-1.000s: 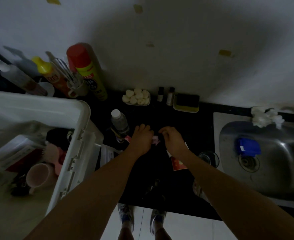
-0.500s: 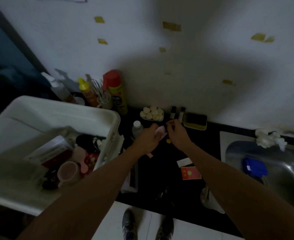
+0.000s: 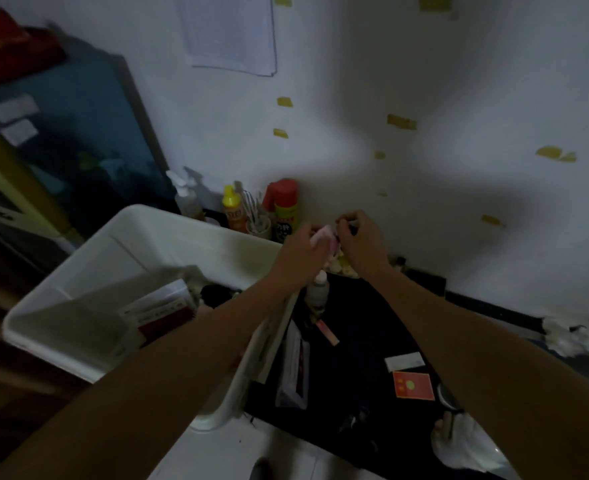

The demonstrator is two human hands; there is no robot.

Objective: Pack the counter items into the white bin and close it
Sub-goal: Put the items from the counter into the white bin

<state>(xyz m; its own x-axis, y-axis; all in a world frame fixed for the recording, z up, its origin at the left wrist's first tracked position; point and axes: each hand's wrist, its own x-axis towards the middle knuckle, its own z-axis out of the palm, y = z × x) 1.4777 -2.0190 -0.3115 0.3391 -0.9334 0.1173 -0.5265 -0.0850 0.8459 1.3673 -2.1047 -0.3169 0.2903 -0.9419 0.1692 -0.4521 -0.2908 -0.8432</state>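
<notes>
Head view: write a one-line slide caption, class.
Left hand holds a small pink item, right hand close against it, beside the open white bin.

Black counter [image 3: 355, 358] bears a red card [image 3: 413, 385], white slip [image 3: 404, 361], clear bottle [image 3: 317, 292], spray can [image 3: 285, 206]

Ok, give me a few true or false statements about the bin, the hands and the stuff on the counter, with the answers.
1. The left hand holds a pink item. True.
2. The bin is closed. False: it is open, with a box inside.
3. The red card lies in the bin. False: it lies on the counter, right of the bin.
4. A spray can stands by the wall. True.
</notes>
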